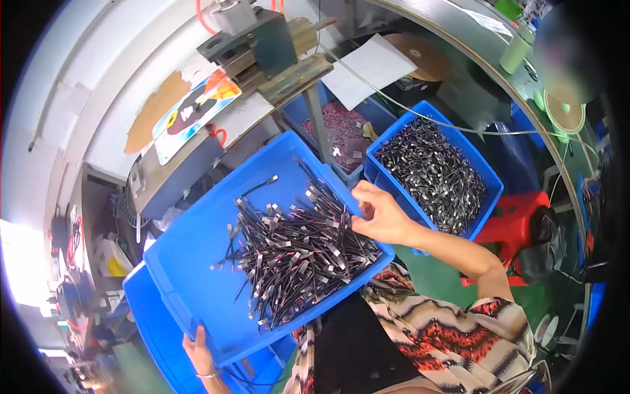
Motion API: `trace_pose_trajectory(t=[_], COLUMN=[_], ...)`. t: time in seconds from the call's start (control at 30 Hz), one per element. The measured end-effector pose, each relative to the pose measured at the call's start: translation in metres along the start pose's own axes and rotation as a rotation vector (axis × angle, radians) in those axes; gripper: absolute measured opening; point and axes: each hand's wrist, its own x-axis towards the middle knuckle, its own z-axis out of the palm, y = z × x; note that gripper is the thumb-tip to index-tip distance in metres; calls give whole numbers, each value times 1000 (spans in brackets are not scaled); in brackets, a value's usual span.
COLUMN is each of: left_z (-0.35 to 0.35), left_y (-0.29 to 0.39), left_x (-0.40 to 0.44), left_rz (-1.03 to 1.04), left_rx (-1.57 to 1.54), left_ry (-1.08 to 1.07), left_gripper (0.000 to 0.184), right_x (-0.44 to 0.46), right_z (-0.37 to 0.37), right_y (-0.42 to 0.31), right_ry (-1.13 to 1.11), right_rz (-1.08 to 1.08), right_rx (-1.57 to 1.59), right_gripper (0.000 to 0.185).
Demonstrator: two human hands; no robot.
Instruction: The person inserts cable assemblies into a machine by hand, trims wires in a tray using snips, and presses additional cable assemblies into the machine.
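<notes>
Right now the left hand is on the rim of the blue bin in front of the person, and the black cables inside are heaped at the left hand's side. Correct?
Not the heap: the head view shows the black cables piled toward the right hand's side. The left hand is on the blue bin's rim, as you said.

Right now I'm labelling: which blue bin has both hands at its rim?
The tilted bin of black cables, left hand and right hand at its rim; the fuller bin by the red stool has neither.
</notes>
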Motion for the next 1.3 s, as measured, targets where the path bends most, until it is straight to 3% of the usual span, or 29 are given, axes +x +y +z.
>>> trace_pose_trajectory(t=[0.23,0.33,0.47,0.57,0.63,0.67,0.7,0.77,0.9,1.03,1.17,1.23,1.3], left_z=[37,68,104,117,116,116,116,116,120,121,122,122,122], left_y=[-22,-37,-50,-64,-67,-68,-68,-60,-73,-77,-60,-61,-66], left_x=[19,37,54,67,72,74,74,75,79,73,65,65,65], left_rz=[-16,-7,43,31,13,4,-9,-9,-27,-96,-126,-88,-77], left_rx=[-51,-130,-98,-124,-109,-90,-69,-30,-10,16,15,-47,-34], left_ry=[-25,-30,-67,-86,-97,-104,-115,-125,-128,-144,-166,-173,-191], left_gripper=[29,29,26,26,27,27,27,28,29,29,27,27,27], right_x=[2,1,-1,-1,7,10,20,52,137,220,262,278,275], right_z=[-1,-10,-24,-30,-41,-45,-47,-42,7,73,107,123,118], right_y=[40,65,87,77,59,62,46,2,-24,-26,-35,-25,-43], right_ry=[73,83,138,105,-40,-74,7,139,-147,-238,-402,-361,-538], right_rz=[16,102,113,130,111,56,-138,-335,-926,-1098,-990,-987,-752], right_rx=[-114,-158,-214,-292,-459,-700,-813,-776,-588,-439,-367,-427,-598], right_gripper=[16,27,26,24,23,23,16,10,15,11,6,11,12])
